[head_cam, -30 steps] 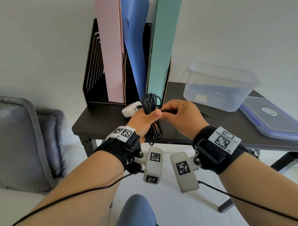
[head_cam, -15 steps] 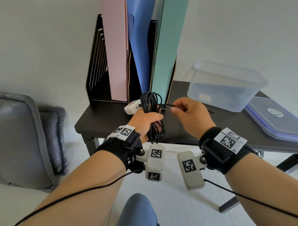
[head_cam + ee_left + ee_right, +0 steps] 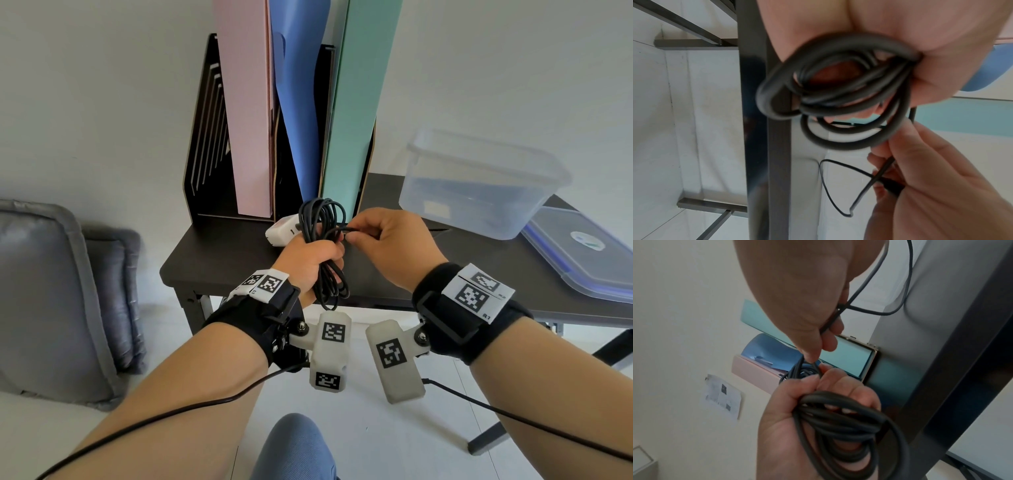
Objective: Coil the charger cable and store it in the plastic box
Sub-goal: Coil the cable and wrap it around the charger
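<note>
The table stretches dark across the head view, rack of folders at the back, clear box open at the right with its lid lying beside it. In front of the table edge, the left hand is fisted round the middle of the coil, loops standing out above and hanging below the fist. The right hand is just beside it, pinching the cable's free end between thumb and fingertips. The white charger sits on the table behind the coil.

By the look of it, this is the finishing wrap. Best to keep the left fist firm so the loops don't spring, lead the end snugly round the bundle's waist and tuck it, then carry coil and charger together to the box.

Hard to tell: whether the end is already threaded through a loop, since the fingers cover it. The wrist views are blurred at the loops, and the plug in the right palm shows only as a dark stub. The thin wires in those views seem to belong to the wrist cameras.
</note>
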